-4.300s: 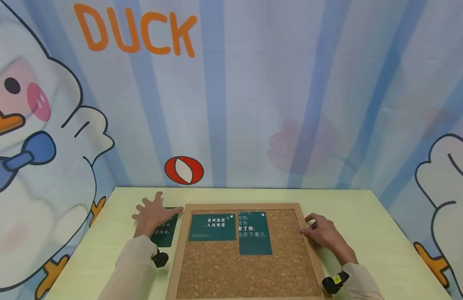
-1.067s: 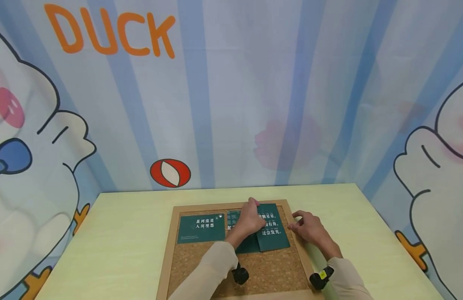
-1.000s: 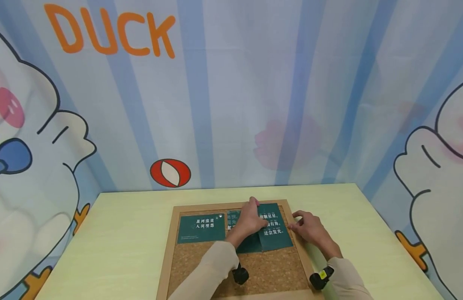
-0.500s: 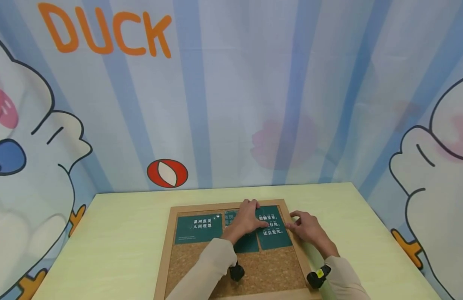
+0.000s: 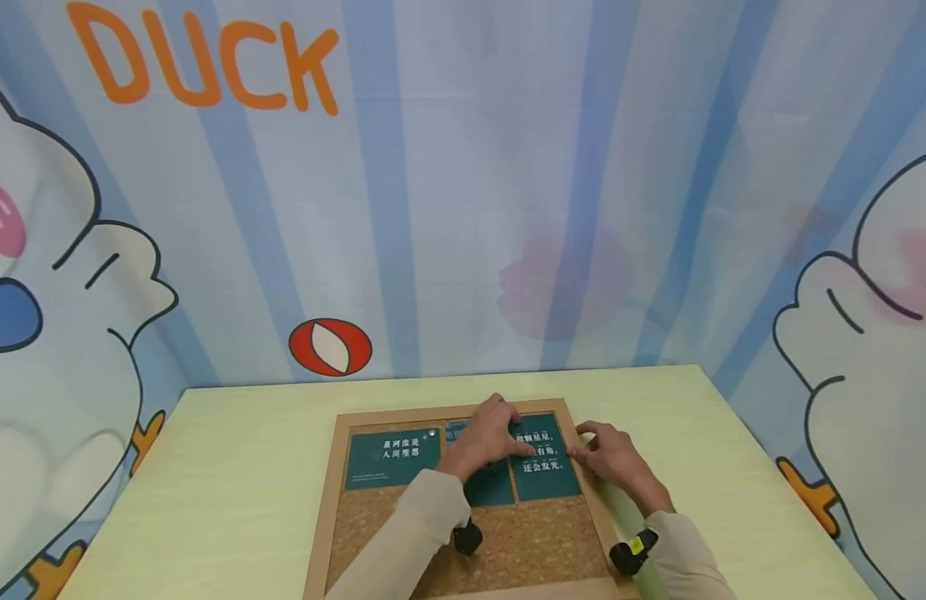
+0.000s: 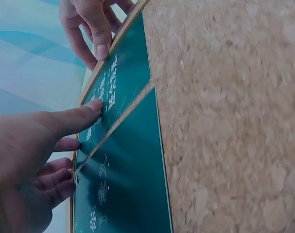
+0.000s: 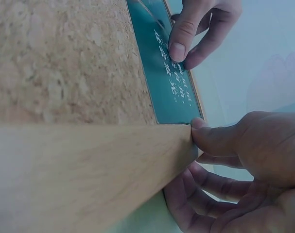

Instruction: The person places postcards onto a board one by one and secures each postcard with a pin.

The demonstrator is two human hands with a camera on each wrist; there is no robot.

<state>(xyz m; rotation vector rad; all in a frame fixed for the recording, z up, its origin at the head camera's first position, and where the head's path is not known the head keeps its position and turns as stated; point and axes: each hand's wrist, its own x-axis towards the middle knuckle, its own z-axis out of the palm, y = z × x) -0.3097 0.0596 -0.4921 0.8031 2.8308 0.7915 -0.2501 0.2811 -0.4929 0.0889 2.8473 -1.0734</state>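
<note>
A wood-framed corkboard leans before me with three green postcards bearing white writing. My left hand is at the top of the right postcard, its thumb on the card's face and its fingers at the board's upper edge. That hand and arm cover part of the middle postcard. At the left hangs a third postcard, with a small pale pushpin in its upper right corner. My right hand grips the frame's right side, thumb on the wood in the right wrist view.
The board stands on a pale yellow table, which shows on both sides of it. Behind the table hangs a blue striped curtain printed with ducks and a red ball.
The left hand has brought the right postcard from the table left of the board to its upper right. Lately the card has straightened and moved clear of the middle one. The right hand stays on the frame.
</note>
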